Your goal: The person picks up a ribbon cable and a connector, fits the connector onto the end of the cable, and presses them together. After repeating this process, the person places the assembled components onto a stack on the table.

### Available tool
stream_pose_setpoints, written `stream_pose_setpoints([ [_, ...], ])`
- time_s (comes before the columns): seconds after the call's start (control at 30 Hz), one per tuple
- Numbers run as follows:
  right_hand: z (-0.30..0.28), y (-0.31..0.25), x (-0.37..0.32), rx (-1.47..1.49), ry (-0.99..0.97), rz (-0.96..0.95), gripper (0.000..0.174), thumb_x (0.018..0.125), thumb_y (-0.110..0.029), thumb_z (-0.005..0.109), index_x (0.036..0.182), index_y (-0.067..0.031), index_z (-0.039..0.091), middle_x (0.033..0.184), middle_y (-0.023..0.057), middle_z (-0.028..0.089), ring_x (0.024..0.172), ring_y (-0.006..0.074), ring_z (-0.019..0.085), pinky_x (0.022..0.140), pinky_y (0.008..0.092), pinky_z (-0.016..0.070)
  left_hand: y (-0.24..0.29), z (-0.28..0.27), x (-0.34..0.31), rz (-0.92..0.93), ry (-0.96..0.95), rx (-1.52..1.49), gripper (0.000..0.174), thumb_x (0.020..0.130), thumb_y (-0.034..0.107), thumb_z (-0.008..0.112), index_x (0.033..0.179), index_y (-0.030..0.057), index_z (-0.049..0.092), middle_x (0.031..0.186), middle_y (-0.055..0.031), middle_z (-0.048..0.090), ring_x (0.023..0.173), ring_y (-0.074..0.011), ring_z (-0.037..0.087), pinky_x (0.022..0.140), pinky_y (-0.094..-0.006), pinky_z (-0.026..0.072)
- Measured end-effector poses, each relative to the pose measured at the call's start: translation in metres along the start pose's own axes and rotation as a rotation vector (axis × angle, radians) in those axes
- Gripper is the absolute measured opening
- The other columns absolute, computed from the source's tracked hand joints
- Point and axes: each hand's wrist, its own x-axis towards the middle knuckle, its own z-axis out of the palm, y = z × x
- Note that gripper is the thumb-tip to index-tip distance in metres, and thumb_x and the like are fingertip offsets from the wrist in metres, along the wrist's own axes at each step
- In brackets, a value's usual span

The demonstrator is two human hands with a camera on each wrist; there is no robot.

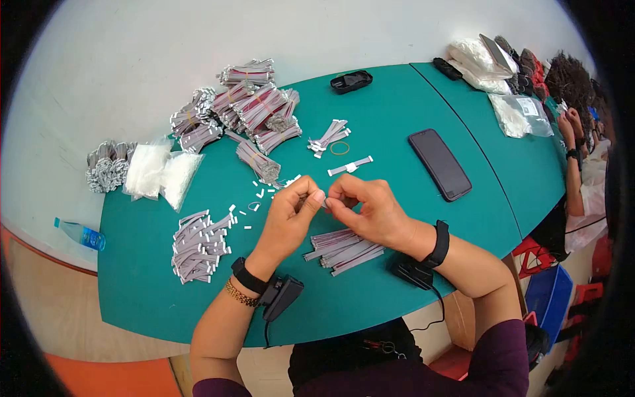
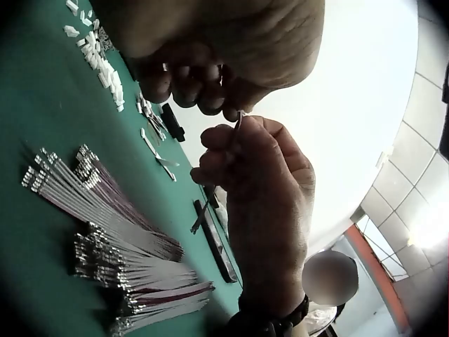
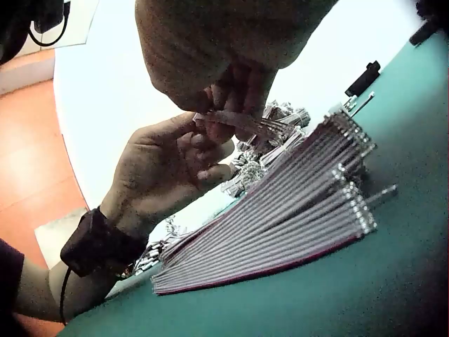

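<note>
Head view gives me both hands raised just above the green table (image 1: 152, 284), their fingertips meeting. I see the left hand (image 1: 290, 215) and the right hand (image 1: 372, 213) each pinching one short ribbon cable (image 1: 325, 202) between thumb and fingers. Both grips are narrow and closed on that cable, which hangs in the air between them, clear of the tabletop.

From the right wrist I get the cable (image 3: 238, 121) more plainly: a thin grey strip running from the left fingertips to under the right fingers. The left wrist shows only its end poking up at the pinch (image 2: 239, 121).

Directly below the hands, on the side toward the person, a loose stack of ribbon cables (image 1: 344, 248) lies flat on the table. A second heap of cables (image 1: 198, 246) sits to the left, and small white pieces (image 1: 261, 193) are scattered just beyond the hands. Farther back are tied bundles (image 1: 258, 109) and a rubber band (image 1: 340, 148). A smartphone (image 1: 440, 164) lies screen-up well off to the right.
</note>
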Motion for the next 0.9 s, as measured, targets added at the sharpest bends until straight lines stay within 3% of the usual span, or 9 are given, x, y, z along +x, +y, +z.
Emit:
stream_pose_setpoints([
  [0.33,0.0012,-0.0041,-0.0009,0.046,-0.014,0.008,0.008,0.084,-0.005,0.059,0.083,0.0003,0.053,0.065,0.0119,0.059,0.054,0.0219,0.059,0.050,0.0312,0.0440,-0.0006,0.0029,-0.0023,0.005,0.010,0.009,0.025,0.095,0.021,0.051,0.076,0.0057,0.046,0.067,0.0057,0.040,0.062,-0.0018,0.032,0.052,-0.0203,0.0264],
  [0.63,0.0000,-0.0024,0.0029,0.143,-0.014,0.016,0.009,0.085,-0.005,0.060,0.083,0.0009,0.054,0.067,0.0068,0.062,0.059,0.0110,0.060,0.052,0.0249,0.0464,0.0034,0.0019,0.0000,-0.062,0.023,-0.150,0.025,0.095,0.022,0.051,0.076,0.0064,0.047,0.069,0.0058,0.040,0.066,-0.0022,0.035,0.057,-0.0196,0.0289],
  [0.9,-0.0012,-0.0037,0.0018,0.054,-0.016,-0.011,0.009,0.084,-0.005,0.061,0.083,0.0008,0.054,0.066,0.0070,0.061,0.057,0.0113,0.058,0.051,0.0259,0.0458,-0.0010,0.0049,-0.0024,-0.046,0.044,-0.105,0.024,0.095,0.020,0.051,0.076,0.0061,0.047,0.069,0.0062,0.040,0.065,-0.0019,0.034,0.055,-0.0198,0.0281],
])
